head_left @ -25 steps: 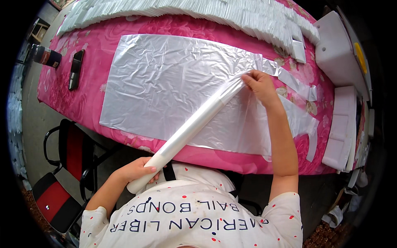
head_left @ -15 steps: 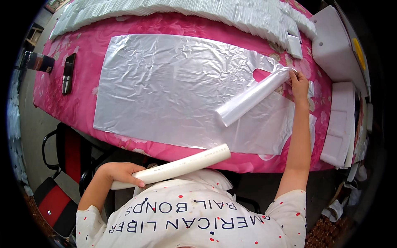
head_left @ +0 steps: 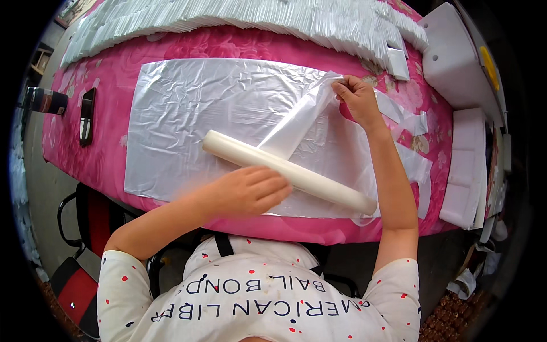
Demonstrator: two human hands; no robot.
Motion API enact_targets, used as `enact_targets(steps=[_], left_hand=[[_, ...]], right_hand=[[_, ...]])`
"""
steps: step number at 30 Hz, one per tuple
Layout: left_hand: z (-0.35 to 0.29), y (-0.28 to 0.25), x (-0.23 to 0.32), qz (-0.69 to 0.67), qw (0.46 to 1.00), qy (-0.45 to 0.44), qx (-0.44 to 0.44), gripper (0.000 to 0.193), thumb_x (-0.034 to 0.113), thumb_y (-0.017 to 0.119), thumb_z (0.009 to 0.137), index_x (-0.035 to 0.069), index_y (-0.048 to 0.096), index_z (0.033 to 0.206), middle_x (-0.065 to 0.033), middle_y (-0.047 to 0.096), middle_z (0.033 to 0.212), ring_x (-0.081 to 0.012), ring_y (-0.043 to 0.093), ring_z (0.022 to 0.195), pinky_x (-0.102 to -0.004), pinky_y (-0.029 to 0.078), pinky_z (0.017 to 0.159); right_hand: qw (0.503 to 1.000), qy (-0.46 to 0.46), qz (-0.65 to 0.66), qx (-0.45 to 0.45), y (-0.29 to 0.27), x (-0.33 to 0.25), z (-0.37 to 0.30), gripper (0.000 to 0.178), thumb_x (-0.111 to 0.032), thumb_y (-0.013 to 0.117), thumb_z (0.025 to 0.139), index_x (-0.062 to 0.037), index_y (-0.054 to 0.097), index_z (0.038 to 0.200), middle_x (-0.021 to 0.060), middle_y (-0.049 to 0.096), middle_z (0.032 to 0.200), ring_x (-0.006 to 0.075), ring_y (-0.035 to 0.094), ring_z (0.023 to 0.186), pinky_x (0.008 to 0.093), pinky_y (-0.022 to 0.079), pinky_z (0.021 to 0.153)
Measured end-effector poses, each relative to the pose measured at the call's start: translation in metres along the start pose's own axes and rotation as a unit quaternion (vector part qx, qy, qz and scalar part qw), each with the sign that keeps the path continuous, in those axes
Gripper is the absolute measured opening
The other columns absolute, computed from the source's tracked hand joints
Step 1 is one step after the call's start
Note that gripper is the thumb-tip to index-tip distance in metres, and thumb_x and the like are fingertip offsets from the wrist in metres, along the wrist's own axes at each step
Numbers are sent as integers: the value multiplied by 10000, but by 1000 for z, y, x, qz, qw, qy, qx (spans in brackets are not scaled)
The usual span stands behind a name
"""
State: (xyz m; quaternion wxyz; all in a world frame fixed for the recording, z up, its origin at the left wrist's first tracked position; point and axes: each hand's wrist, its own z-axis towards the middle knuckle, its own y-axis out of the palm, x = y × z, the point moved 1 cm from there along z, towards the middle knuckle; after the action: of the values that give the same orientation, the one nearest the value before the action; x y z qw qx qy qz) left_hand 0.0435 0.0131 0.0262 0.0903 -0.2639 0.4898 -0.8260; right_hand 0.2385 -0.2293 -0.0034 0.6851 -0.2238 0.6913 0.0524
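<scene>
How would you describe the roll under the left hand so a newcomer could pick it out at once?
Start at the pink flowered table and the clear plastic sheet spread flat across it. The white roll lies slantwise on that sheet's near part, under the left hand. It is the only long round tube there; everything around it lies flat.

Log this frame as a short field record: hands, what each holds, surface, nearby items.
left hand: left hand rests on the white roll, fingers spread over it, blurred
right hand: right hand pinches a strip of clear film that runs down to the roll
roll: lies diagonally across the flat plastic sheet
surface: table with pink floral cloth
far edge: row of stacked white pieces
left side: dark phone, dark can
right side: white foam blocks
</scene>
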Motion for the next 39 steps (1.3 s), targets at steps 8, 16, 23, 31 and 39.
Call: enact_targets(steps=[8, 16, 23, 31, 39], left_hand=[[-33, 18, 6, -27, 979, -66, -191, 731, 508, 409, 849, -48, 349, 1319, -188, 303, 1416, -292, 283, 1321, -429, 199, 1086], [-37, 42, 49, -4, 973, -138, -187, 787, 541, 396, 846, -40, 284, 1365, -185, 225, 1455, -281, 186, 1366, -424, 142, 1102], [-31, 63, 76, 44, 970, -172, -166, 788, 549, 422, 831, -10, 297, 1372, -189, 225, 1454, -302, 186, 1363, -441, 151, 1094], [-35, 51, 62, -32, 985, -72, -152, 793, 470, 526, 800, -6, 271, 1380, -170, 183, 1472, -281, 162, 1372, -412, 136, 1106], [-36, 51, 61, 20, 979, -96, -176, 696, 355, 546, 782, -12, 344, 1338, -177, 299, 1420, -293, 255, 1337, -428, 174, 1098]], right_hand=[[998, 51, 37, -3, 4, -2, 8, 153, -106, 606, 850, -24, 601, 980, -11, 562, 833, 43, 484, 660, 174, 393, 580], [983, -108, -146, -21, 46, -61, -71, 563, -186, 663, 774, -40, 445, 1272, 108, 538, 1151, 196, 547, 915, 315, 447, 805], [876, -185, -446, -2, 93, -41, -149, 596, -87, 653, 707, -129, 478, 1276, 121, 547, 1128, 284, 529, 998, 407, 418, 858], [842, -33, -506, 186, -33, -6, -134, 548, -109, 608, 781, -134, 453, 1306, 134, 552, 1100, 323, 525, 955, 403, 428, 832], [891, -146, -430, -15, 62, -41, -187, 604, -75, 658, 680, -86, 486, 1259, 130, 557, 1135, 296, 531, 1006, 398, 400, 859]])
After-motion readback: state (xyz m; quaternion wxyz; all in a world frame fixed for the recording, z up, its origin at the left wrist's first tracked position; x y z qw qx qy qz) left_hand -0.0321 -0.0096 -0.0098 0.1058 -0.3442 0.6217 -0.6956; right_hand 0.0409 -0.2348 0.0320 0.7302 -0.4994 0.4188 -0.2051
